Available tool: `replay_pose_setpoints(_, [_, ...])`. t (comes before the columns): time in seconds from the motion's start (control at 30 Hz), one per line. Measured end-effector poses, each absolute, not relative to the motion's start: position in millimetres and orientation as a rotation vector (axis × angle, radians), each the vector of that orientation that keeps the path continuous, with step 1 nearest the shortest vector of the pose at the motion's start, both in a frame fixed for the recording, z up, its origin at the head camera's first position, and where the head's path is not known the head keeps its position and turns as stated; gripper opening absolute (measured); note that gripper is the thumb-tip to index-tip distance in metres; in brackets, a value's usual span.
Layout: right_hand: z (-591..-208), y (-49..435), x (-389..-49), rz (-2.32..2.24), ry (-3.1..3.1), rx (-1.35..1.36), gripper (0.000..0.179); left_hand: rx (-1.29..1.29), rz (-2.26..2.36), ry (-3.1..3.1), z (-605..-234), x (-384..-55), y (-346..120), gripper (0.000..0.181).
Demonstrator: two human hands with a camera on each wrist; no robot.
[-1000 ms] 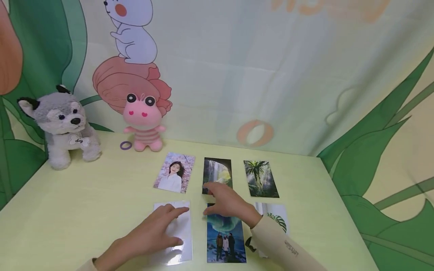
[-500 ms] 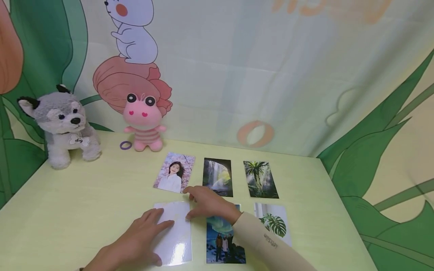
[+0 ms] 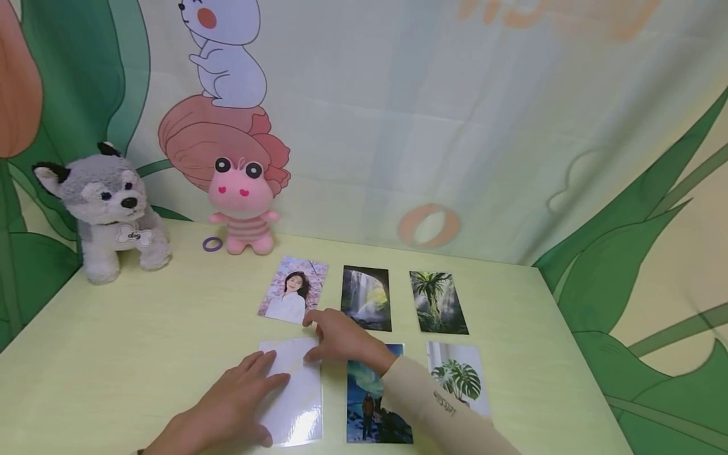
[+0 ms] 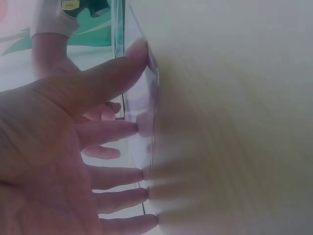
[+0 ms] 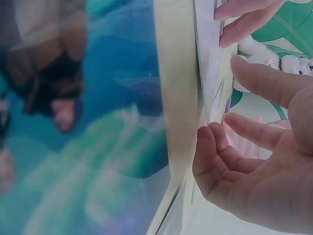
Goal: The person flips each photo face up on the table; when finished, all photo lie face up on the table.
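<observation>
A glossy white card [image 3: 304, 395] lies on the table at the front left of two rows of photos. My left hand [image 3: 230, 404] rests on its left part, fingers spread, with fingertips and thumb along the card in the left wrist view. Over the card's upper right corner hovers my right hand [image 3: 344, 341], thumb and index finger apart and holding nothing; in the right wrist view its other fingers bend loosely. Under the right forearm, an aurora photo [image 3: 359, 379] is partly covered. Just behind the right fingertips lies a portrait photo [image 3: 287, 300] of a person in white.
A waterfall photo [image 3: 365, 297] and a palm photo [image 3: 436, 303] continue the back row. A potted-leaf photo [image 3: 457, 373] lies at front right. Farther back stand a plush husky [image 3: 116, 215], a pink plush [image 3: 243, 202] and a purple ring [image 3: 212, 244], before a printed curtain [image 3: 483, 126].
My right hand has moved left from above the waterfall and aurora photos to the white card's upper right corner. My left hand has shifted left and lies lower on the card.
</observation>
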State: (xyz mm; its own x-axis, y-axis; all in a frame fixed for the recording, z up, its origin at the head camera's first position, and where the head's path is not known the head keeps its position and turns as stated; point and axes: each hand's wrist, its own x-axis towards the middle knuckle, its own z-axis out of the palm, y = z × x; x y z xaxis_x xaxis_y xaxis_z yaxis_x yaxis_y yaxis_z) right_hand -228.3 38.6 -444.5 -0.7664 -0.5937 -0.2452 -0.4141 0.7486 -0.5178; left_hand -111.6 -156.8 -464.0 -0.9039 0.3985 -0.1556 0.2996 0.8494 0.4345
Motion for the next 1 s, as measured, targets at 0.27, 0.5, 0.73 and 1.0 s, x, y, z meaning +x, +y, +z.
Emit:
replay_pose_setpoints(0.27, [-449.1,41.1,-229.3,-0.835,2.540,-0.688,0.041,0.533,0.590,2.797,-464.2,-110.9,-156.5,0.086])
replay_pose_setpoints(0.5, [-455.6,42.2,-226.5,-1.025,2.399,-0.579,0.038,0.544,0.577,2.800,-463.2,-111.8,-155.4,0.088])
replay_pose_setpoints(0.73, [-454.1,39.6,-220.5,-1.014,2.293,-0.545,0.042,0.563,0.539,2.820,-462.7,-111.7,-155.7,0.094])
replay_pose_setpoints(1.0, [-450.2,39.5,-220.5,-1.150,2.236,-0.511,0.040,0.635,0.602,2.791,-456.4,-114.5,-160.1,0.096])
